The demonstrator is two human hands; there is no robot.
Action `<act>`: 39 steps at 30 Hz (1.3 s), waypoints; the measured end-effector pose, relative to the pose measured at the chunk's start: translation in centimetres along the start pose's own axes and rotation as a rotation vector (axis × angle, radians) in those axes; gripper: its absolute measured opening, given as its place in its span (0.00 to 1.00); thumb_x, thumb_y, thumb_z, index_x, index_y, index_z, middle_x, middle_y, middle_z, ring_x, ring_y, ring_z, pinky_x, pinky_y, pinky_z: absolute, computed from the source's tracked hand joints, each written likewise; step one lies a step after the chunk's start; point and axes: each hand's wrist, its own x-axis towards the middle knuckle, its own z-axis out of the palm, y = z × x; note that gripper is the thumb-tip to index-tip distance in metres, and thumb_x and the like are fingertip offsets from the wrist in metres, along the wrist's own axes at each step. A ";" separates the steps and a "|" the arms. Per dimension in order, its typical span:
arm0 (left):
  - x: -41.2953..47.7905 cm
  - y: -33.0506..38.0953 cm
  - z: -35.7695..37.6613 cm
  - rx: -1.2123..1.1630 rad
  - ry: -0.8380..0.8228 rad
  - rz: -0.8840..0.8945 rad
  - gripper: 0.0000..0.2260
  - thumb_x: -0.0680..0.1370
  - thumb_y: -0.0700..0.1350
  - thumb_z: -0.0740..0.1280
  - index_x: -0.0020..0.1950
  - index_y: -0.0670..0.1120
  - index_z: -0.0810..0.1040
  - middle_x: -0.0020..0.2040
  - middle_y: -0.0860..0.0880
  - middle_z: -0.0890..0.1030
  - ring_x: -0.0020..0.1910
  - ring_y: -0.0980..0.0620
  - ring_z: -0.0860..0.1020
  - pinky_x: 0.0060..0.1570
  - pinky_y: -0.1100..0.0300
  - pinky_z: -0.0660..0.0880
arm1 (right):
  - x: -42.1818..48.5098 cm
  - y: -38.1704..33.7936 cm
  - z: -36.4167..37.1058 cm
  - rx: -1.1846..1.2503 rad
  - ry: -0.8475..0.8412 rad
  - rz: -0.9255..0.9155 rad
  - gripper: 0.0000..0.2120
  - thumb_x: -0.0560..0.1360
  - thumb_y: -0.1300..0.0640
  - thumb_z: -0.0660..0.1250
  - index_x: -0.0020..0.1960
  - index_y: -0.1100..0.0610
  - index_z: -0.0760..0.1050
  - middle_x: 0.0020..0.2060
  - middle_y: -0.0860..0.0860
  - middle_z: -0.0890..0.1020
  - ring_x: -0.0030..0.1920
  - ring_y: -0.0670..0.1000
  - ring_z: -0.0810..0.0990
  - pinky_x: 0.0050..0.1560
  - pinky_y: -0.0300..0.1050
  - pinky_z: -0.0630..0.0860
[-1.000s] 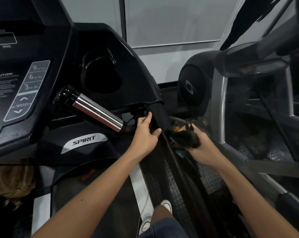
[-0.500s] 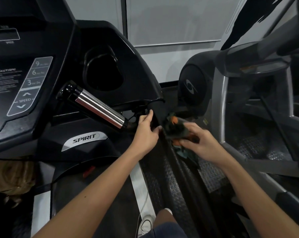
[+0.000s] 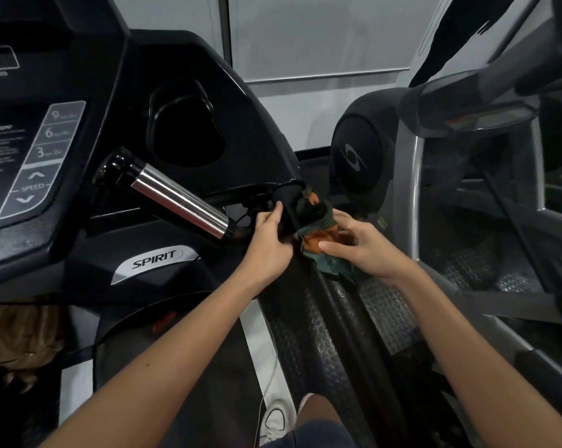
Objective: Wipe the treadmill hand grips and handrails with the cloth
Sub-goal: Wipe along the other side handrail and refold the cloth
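The black right handrail (image 3: pixel 329 305) of the treadmill runs from the console down toward me. My left hand (image 3: pixel 268 244) grips its upper end from the left side. My right hand (image 3: pixel 362 247) holds a crumpled green and orange cloth (image 3: pixel 320 231) pressed against the right side of the rail's top, just under the console edge. A chrome hand grip (image 3: pixel 179 202) with a black end cap juts out to the left of my left hand, untouched.
The console (image 3: pixel 47 147) with speed buttons fills the left, with a cup holder (image 3: pixel 182 130) above the chrome grip. A second grey machine (image 3: pixel 412 195) stands close on the right. Below are the textured side rail (image 3: pixel 379 312) and my white shoe (image 3: pixel 274 418).
My right hand has slid the cloth up the handrail toward the console. My left hand kept its hold on the rail's top, and the view has shifted slightly.
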 end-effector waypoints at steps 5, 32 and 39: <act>0.0 0.2 0.3 -0.036 0.017 -0.005 0.29 0.79 0.38 0.63 0.76 0.45 0.52 0.61 0.56 0.61 0.63 0.56 0.66 0.65 0.70 0.61 | -4.2 0.4 -0.2 -0.129 0.063 -0.065 0.12 0.68 0.68 0.72 0.51 0.61 0.81 0.57 0.53 0.77 0.59 0.41 0.75 0.62 0.32 0.69; -0.6 0.5 0.3 -0.064 0.042 -0.003 0.29 0.77 0.31 0.61 0.76 0.43 0.56 0.62 0.52 0.64 0.62 0.59 0.66 0.66 0.64 0.64 | 1.0 -0.6 1.0 -0.137 0.117 -0.074 0.16 0.73 0.63 0.68 0.61 0.58 0.75 0.59 0.49 0.73 0.59 0.43 0.73 0.61 0.29 0.67; -0.4 0.3 0.7 -0.030 0.087 0.028 0.17 0.75 0.31 0.61 0.63 0.40 0.71 0.59 0.47 0.68 0.56 0.48 0.72 0.62 0.48 0.72 | 4.9 -2.1 2.1 -0.538 0.097 -0.154 0.18 0.72 0.52 0.64 0.62 0.53 0.73 0.62 0.48 0.67 0.60 0.53 0.71 0.63 0.47 0.68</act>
